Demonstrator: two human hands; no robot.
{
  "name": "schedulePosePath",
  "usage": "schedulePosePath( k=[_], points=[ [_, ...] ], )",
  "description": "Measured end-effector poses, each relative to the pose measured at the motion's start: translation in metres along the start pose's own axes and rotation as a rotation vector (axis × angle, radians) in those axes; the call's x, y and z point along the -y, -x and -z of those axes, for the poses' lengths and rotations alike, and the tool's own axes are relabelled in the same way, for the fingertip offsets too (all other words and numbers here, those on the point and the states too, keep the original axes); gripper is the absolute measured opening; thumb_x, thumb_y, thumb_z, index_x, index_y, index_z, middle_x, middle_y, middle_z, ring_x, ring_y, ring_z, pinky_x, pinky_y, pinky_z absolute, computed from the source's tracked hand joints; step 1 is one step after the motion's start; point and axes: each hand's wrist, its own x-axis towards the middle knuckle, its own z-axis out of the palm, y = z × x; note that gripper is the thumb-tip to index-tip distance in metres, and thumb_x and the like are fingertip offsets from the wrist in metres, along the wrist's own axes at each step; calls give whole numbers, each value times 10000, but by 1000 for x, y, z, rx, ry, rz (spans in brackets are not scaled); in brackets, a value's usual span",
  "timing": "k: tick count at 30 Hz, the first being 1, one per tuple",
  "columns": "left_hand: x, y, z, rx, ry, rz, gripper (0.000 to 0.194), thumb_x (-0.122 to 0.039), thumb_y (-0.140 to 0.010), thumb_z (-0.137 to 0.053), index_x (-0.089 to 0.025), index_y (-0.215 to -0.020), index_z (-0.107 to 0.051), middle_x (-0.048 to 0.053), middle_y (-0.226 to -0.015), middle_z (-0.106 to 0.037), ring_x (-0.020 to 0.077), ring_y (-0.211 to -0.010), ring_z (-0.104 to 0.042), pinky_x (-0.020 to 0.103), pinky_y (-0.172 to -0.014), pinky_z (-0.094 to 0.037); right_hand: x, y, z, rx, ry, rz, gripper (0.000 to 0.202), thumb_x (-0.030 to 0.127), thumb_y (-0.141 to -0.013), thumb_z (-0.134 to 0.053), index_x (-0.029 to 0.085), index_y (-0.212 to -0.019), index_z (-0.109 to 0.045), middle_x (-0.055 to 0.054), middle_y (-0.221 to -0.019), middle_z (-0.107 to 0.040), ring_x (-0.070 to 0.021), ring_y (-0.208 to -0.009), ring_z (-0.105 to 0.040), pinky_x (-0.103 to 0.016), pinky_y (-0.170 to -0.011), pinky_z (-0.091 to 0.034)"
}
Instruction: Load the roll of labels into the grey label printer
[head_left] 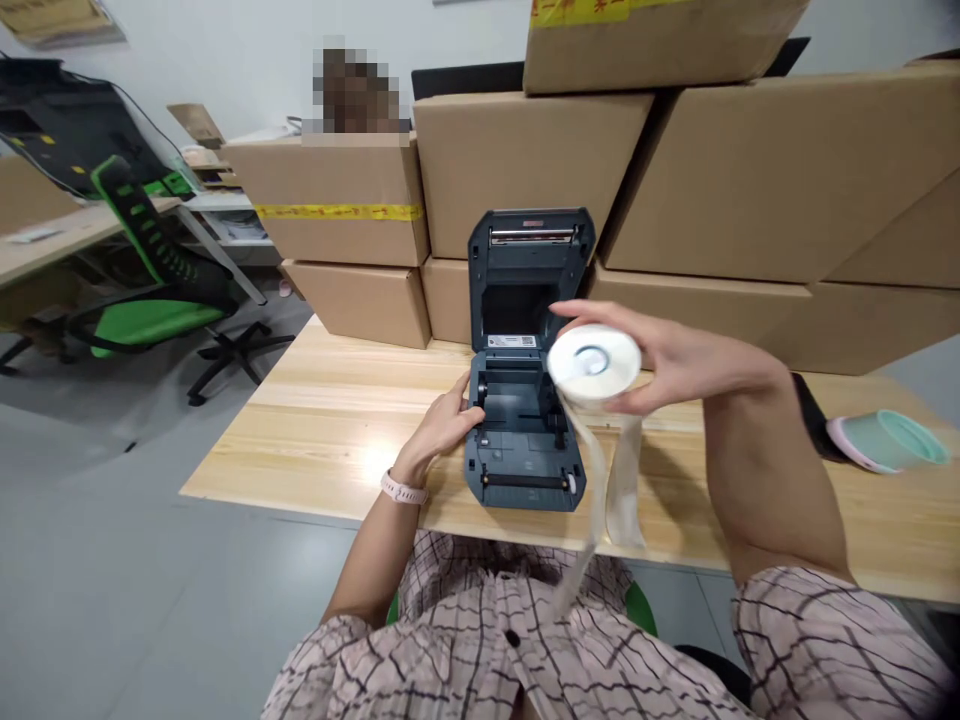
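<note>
- My right hand (667,350) grips the white roll (592,368), its strip (598,480) dangling (clear even from my remote seat), beside the opened printer (517,440).
- My left hand (441,432) holds the printer's left edge.

Premises: an office, judging by its furniture. One swivel chair (154,325), green and black, stood on castors at the left, near a desk (86,230). A white stand (217,203) beyond it held assorted small goods (too blurred to list). One printer (514,385), lid raised, sat on a pale wooden table (330,400). Brown boxes (525,160), some with yellow tape (341,212), stood stacked along the table's far side, lending a storeroom's air. Also noted: white wall (247,60), grey floor (172,560), one person (358,90) behind the boxes.
</note>
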Motion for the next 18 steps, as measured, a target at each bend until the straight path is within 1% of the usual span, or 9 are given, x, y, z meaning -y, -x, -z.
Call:
schedulePosePath(
  k=[2,4,6,9,12,14,16,18],
  points=[
    [1,0,-1,0,20,-8,771,-198,-748,-564,-177,-1511,-463,0,-798,-690,171,-631,-566,284,-664,-455,-20,18,4,-142,-22,-134,1038,418,-695,-861,311,-1592,-350,-75,-1453,-579,-351,-1304,-585,-502,-1127,-484],
    [2,0,-1,5,35,-6,779,-196,-746,-566,-174,-1517,-456,-1,-792,-690,170,-625,-564,281,-651,-456,-49,29,-3,-233,-75,-287,1028,427,-649,-887,309,-1557,-420,-78,-1445,-590,-377,-1292,-591,-545,-1125,-480],
    [3,0,-1,5,49,-4,774,-192,-743,-569,-170,-1510,-464,-2,-776,-685,166,-613,-556,274,-633,-450,-79,34,-17,-265,-150,-396,991,417,-639,-882,294,-1530,-465,-83,-1454,-593,-386,-1301,-587,-570,-1139,-460],
    [2,1,-2,-1,72,-2,765,-190,-743,-570,-162,-1501,-472,-1,-782,-684,160,-619,-559,264,-624,-447,-112,32,-39,-259,-232,-461,981,376,-624,-875,282,-1517,-481,-89,-1501,-564,-376,-1360,-548,-566,-1192,-405],
    [0,1,-2,-1,88,6,766,-201,-746,-574,-151,-1503,-466,-2,-792,-683,155,-624,-562,259,-629,-451,-129,28,-52,-226,-306,-489,1051,364,-588,-898,269,-1536,-453,-100,-1550,-523,-370,-1409,-508,-556,-1230,-359],
    [-1,2,-2,0,92,11,768,-200,-742,-573,-150,-1501,-468,-2,-797,-686,153,-627,-563,259,-637,-456,-133,35,-53,-199,-380,-511,1107,380,-608,-900,285,-1579,-378,-99,-1587,-486,-362,-1451,-470,-557,-1240,-344],
    [-2,2,-2,-4,94,13,776,-196,-736,-567,-154,-1504,-465,0,-809,-691,152,-637,-573,258,-648,-462,-134,55,-50,-199,-480,-507,1111,391,-678,-873,330,-1616,-280,-83,-1641,-418,-336,-1511,-398,-554,-1247,-335],
    [-2,2,-2,-10,88,17,780,-198,-734,-566,-156,-1506,-464,3,-822,-697,155,-648,-584,259,-658,-467,-131,83,-50,-249,-592,-473,1037,394,-768,-816,372,-1623,-230,-69,-1670,-369,-301,-1545,-345,-552,-1251,-330]
  ],
)
